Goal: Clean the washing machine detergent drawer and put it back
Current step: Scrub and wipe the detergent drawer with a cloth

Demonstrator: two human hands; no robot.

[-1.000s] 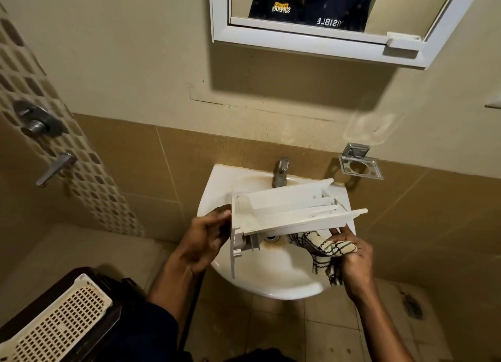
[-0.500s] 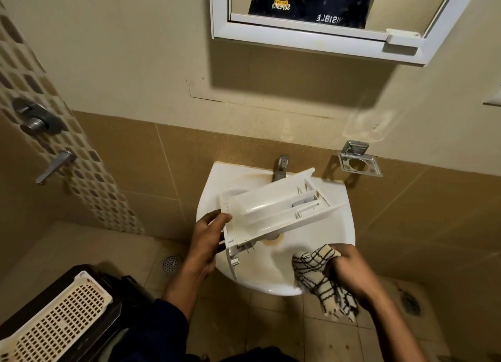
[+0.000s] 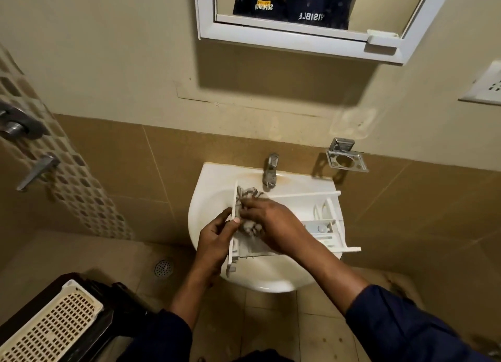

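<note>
1. Where the drawer (image 3: 329, 208) lies across the sink (image 3: 211, 193), my feed shows its front panel turned to the left and its open compartments running right, out past the basin's right rim.
2. The left hand (image 3: 214, 239) grips the front panel, with the thumb hooked over its inner edge and the fingers curled behind it.
3. The right hand (image 3: 273, 223) is closed over a bunched cloth (image 3: 246, 195) and presses it into the drawer's left compartment, just inside the panel.
4. Motion blur smears the cloth, so I cannot make out its pattern. The right hand hides the bottom of that compartment, and the small fittings in the right-hand compartments are too fine for me to name.
5. The mirror (image 3: 298, 40) above is cut off by the top of the frame. It reflects a dark garment with reversed lettering: "SUPERIOR" in yellow and "VISIBLE" in white.
6. The tap (image 3: 271, 172) stands at the back of the sink, just behind the cloth, and a metal soap holder (image 3: 345, 158) is fixed to the brown tiles to its right.
7. A white wall plate (image 3: 485, 90) is cut by the right edge. On the left, a lever (image 3: 38, 170) sits on a strip of patterned tile.
8. The tiled floor (image 3: 271, 321) has a round drain (image 3: 163, 268) left of the sink. A cream perforated basket (image 3: 51, 326) sits at the lower left, partly out of frame.
</note>
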